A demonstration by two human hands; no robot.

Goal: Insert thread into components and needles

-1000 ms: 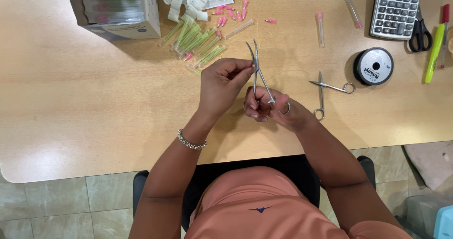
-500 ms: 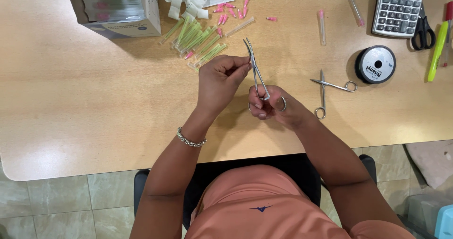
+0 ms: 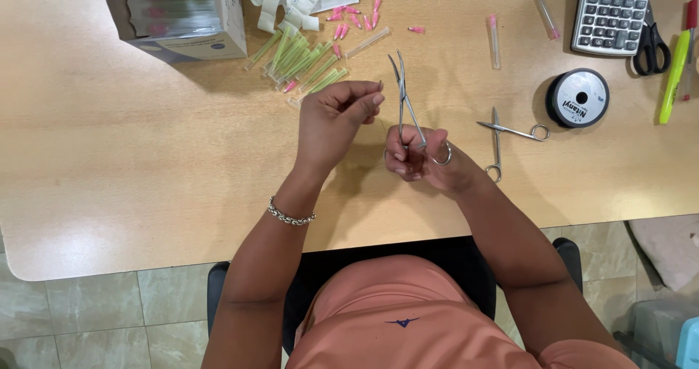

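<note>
Single head-worn view, looks steeply down from above the seated person, facing the far table edge. Mid distance: wooden table (image 3: pixel 109 158) fills the upper frame, person's lap and tiled floor (image 3: pixel 87 311) fill the near strip. No second view to overlap.

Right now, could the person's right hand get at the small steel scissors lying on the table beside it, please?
Probably yes, once freed: the scissors lie open on bare table just to the side of the right hand, with nothing between. But that hand is holding curved forceps, fingers through the rings.
</note>
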